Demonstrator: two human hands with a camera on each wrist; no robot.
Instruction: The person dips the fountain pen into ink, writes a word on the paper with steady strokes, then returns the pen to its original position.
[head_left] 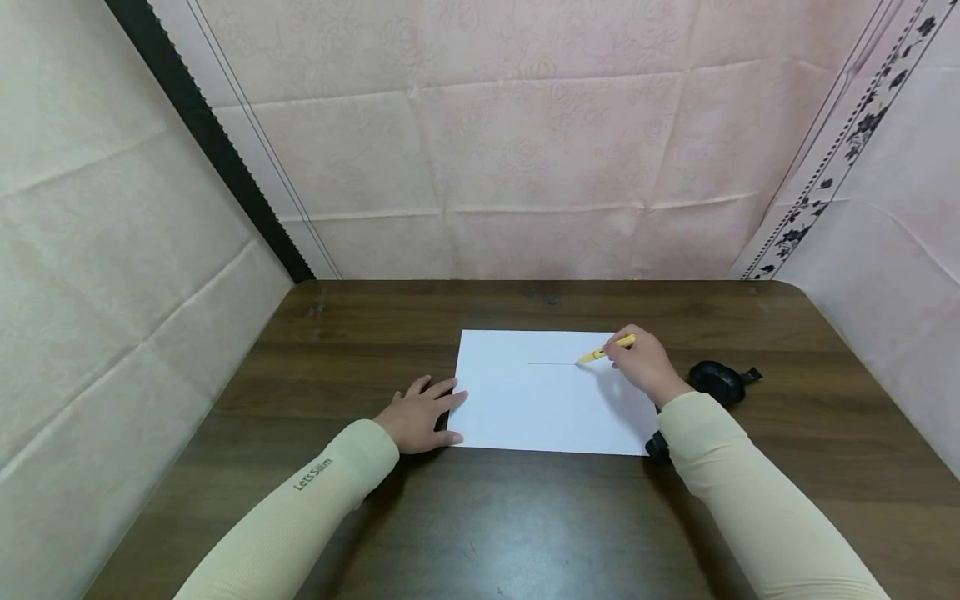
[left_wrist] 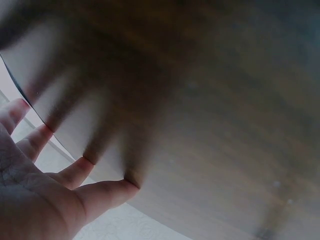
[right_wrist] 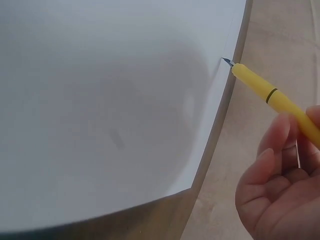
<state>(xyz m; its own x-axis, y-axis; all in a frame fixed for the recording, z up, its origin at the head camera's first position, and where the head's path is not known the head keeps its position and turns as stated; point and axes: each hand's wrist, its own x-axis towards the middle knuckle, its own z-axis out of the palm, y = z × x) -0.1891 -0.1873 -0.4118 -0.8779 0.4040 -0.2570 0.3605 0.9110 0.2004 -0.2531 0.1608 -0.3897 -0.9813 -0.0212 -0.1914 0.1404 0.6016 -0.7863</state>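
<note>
A white sheet of paper (head_left: 525, 412) lies on the brown wooden table. My right hand (head_left: 643, 365) holds a yellow fountain pen (head_left: 607, 347) over the upper right part of the sheet. In the right wrist view the metal nib (right_wrist: 228, 62) meets the paper, and the pen slants up into the fingers. A thin straight line (head_left: 551, 363) runs leftward from the nib. With its fingers spread, my left hand (head_left: 417, 417) rests at the sheet's left edge. The left wrist view shows its fingertips (left_wrist: 131, 185) pressed down, with dark shadows beside them.
The wooden table (head_left: 360, 333) reaches back to a pale cloth wall (head_left: 555, 167). More cloth hangs along the left and right sides. A black rounded object (head_left: 716, 382) with a short strap shows beside the right wrist.
</note>
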